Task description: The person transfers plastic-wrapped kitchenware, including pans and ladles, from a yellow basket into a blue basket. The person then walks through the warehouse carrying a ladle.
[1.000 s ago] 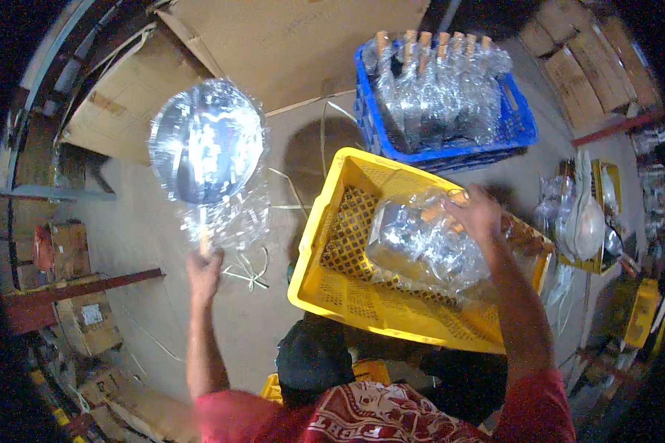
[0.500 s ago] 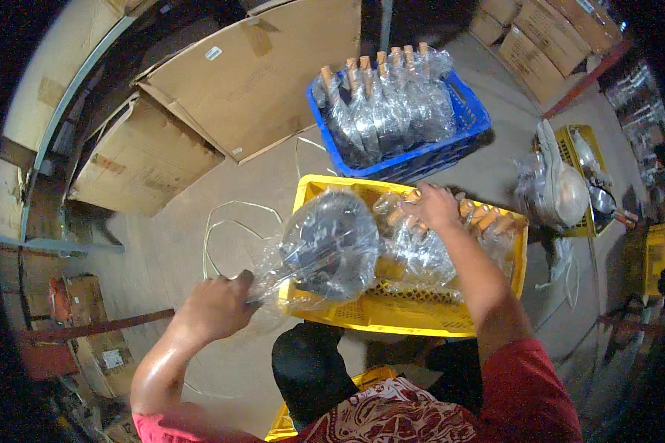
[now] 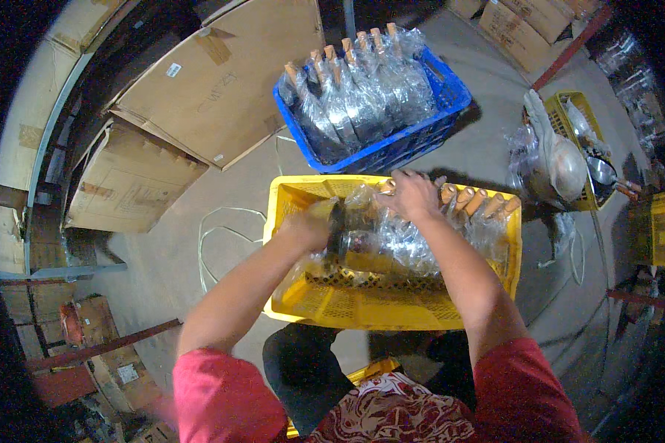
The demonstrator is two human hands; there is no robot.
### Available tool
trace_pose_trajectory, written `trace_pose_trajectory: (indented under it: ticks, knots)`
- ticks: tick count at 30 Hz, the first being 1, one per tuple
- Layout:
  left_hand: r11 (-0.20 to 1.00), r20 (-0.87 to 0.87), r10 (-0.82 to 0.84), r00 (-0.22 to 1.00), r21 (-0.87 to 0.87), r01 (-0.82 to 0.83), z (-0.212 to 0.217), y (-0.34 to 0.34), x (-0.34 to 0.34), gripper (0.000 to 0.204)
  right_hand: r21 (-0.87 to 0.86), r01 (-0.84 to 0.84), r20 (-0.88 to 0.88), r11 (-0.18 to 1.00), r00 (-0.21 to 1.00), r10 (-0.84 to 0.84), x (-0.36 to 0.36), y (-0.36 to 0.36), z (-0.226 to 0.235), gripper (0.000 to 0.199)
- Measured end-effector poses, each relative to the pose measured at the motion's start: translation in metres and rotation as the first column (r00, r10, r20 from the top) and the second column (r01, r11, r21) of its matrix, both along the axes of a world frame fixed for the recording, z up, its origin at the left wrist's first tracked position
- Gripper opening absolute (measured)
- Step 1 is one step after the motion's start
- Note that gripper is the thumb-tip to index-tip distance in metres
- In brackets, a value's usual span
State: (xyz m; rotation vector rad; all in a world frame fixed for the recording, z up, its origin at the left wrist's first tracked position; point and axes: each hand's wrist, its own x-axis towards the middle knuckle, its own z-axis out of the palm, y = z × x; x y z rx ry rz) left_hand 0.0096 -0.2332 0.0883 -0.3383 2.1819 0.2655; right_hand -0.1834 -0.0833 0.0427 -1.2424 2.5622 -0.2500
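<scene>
One wrapped pan [image 3: 336,230] is apparently being seated in the yellow crate [image 3: 369,314]: right hand [image 3: 414,196] against a handle [image 3: 386,186], left hand [image 3: 307,230] too blurred to judge; next calls for careful lining-up.

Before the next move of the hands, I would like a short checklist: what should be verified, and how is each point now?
1. Left hand at the dark, film-wrapped pan: ok.
2. Left-hand grip secure: cannot tell, fingers blurred.
3. Right hand at the wooden handles in the yellow crate: ok.
4. Handled goods in the blue crate wrapped: ok.
5. No loose strap beside the yellow crate: not ok, a pale strap loops at its left.
</scene>
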Motion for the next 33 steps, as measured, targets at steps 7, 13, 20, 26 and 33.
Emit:
trace_pose_trajectory:
  ticks: [7,13,20,26,33]
  knots:
    - [0.805,-0.158,0.538,0.828,0.388,-0.449,-0.059,-0.038,-0.066,0.052,-0.013,-0.016,-0.02,1.0,1.0,0.016,-0.001,0.003,-0.003,0.062]
    - [0.408,-0.163,0.905,0.394,0.598,-0.69,-0.155,-0.02,0.031,0.06,-0.001,0.0,0.004,1.0,1.0,0.0,-0.002,0.002,-0.002,0.063]
    - [0.257,-0.206,0.966,0.158,0.684,-0.682,-0.269,-0.006,0.073,0.048,0.063,0.008,0.003,0.998,1.0,-0.008,0.0,-0.002,0.005,0.063]
    - [0.111,-0.105,0.993,0.047,0.765,-0.634,-0.24,0.029,0.034,0.071,0.009,-0.064,0.101,0.998,0.993,0.063,-0.003,-0.001,0.008,0.072]
    - [0.303,-0.275,0.951,0.14,0.749,-0.589,-0.26,0.035,0.025,0.07,0.35,0.016,0.21,0.937,0.973,-0.095,0.0,-0.032,0.024,0.097]
